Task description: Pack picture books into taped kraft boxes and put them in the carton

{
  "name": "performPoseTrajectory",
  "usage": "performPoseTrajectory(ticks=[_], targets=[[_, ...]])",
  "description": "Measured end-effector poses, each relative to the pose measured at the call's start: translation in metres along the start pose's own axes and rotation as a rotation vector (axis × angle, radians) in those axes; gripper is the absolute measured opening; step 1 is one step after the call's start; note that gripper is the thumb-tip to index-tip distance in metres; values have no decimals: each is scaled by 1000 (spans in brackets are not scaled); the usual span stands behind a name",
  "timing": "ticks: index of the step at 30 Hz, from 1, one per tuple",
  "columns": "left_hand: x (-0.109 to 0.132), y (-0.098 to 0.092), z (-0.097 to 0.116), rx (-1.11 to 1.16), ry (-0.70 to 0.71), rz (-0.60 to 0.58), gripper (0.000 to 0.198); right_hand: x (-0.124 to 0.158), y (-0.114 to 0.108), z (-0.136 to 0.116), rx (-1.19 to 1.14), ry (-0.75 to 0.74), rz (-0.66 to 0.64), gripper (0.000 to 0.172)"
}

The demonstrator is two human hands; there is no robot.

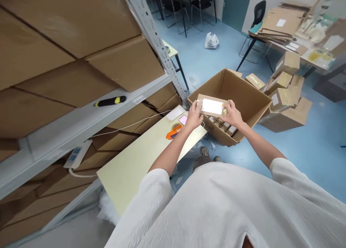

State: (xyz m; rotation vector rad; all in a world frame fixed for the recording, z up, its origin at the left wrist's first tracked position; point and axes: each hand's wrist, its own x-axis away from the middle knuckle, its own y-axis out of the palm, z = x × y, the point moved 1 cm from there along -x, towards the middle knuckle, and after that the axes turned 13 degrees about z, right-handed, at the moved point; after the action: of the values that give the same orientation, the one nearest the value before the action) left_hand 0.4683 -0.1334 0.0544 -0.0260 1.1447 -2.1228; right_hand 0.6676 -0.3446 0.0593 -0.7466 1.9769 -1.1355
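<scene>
Between my two hands is a small cardboard box (200, 97) with a white label (212, 106) facing up and clear tape at its ends. My left hand (194, 116) is closed on its left end, and my right hand (233, 115) grips the right end. The box is held over the near-left side of a large open carton (243, 91). Several small taped boxes (231, 130) with labels lie at the bottom of that carton. An orange tape dispenser (173, 132) and a phone with a pink screen (183, 120) lie on the pale table to my left.
The pale table (135, 168) runs along metal shelving (154, 84) filled with cartons. A power strip (78, 154) and a black-and-yellow tool (110, 101) sit by the shelf. Stacked boxes (283, 93) stand right of the carton. Paper scraps litter the floor.
</scene>
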Motion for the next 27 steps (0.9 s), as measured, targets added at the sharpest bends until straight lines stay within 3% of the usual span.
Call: performPoseTrajectory(ticks=[9,16,22,27], targets=[[-82,105,-12,316,4,-236,89,6,10,73,135,352,-10,72],[-113,169,-18,314,-167,-450,80,7,20,119,156,562,12,65],[-136,230,-28,231,-304,-502,75,-12,63,175,148,665,26,52],[-155,293,-45,173,-381,-536,67,-35,119,234,168,702,-100,46]])
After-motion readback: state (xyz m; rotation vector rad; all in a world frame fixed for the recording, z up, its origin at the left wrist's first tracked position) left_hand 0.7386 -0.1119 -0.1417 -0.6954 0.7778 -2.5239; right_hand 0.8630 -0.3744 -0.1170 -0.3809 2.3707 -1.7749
